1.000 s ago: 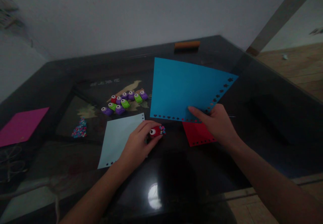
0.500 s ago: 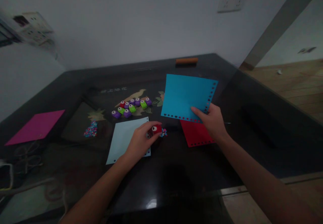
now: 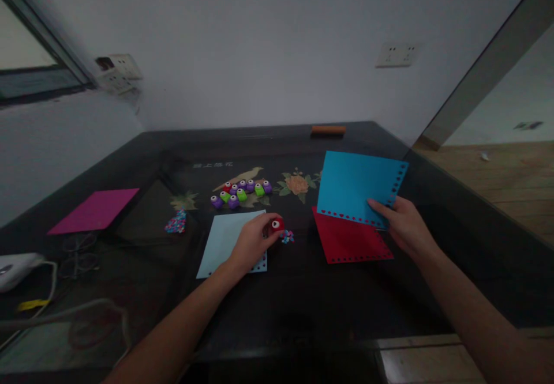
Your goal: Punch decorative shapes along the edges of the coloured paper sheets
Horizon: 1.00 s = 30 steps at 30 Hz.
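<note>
My left hand (image 3: 250,240) is closed around a small red craft hole punch (image 3: 277,224) with a white eye-like button. Under that hand lies a pale blue sheet (image 3: 225,234) with holes along its edges. A little pile of pink and blue paper bits (image 3: 288,236) sits beside the punch. My right hand (image 3: 407,222) grips a bright blue sheet (image 3: 359,185) by its lower right corner, thumb on top. Holes run along the blue sheet's bottom and right edges. Partly beneath it is a red sheet (image 3: 350,240), punched along its lower edge.
Several purple, green and red punches (image 3: 241,195) stand grouped on the dark table (image 3: 294,303). More paper bits (image 3: 176,222) and a magenta sheet (image 3: 95,211) lie to the left. An orange-brown roll (image 3: 328,130) rests at the back. A white power strip (image 3: 19,270) and cables are at left.
The blue sheet and my right hand have moved to the right, uncovering more of the red sheet. My left hand still holds the red punch. The camera view has shifted.
</note>
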### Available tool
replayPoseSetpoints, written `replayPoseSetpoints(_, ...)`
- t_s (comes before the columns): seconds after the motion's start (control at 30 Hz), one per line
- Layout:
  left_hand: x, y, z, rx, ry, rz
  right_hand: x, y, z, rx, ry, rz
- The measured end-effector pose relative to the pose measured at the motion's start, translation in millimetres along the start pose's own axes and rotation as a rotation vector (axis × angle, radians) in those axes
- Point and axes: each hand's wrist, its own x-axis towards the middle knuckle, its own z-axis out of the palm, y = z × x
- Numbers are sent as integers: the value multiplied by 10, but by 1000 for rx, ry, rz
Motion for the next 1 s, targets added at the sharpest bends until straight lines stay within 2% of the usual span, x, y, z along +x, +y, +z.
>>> replayPoseSetpoints(0.1, 2, -3, -14, 8, -1, 4, -63, 145, -264, 2, 67, 15)
replayPoseSetpoints(0.2, 8, 11, -27, 7, 6, 4, -135, 260, -413, 31, 114, 48)
replayPoseSetpoints(0.43, 96, 214, -84, -81, 77, 71, -170, 215, -456, 107, 184, 58)
replayPoseSetpoints(0.57, 315, 355, -59, -70, 60, 106, -193, 175, -476, 106, 155, 91)
replayPoseSetpoints(0.7, 765, 419, 144, -12, 68, 123, -226, 154, -495, 90, 71, 119)
replayPoseSetpoints(0.87, 1373, 440, 604, 28, -12, 27, -258, 127, -498, 33, -132, 201)
replayPoseSetpoints(1.0, 1625, 462, 909, 82, -28, -65, -282, 107, -482, 18, -162, 187)
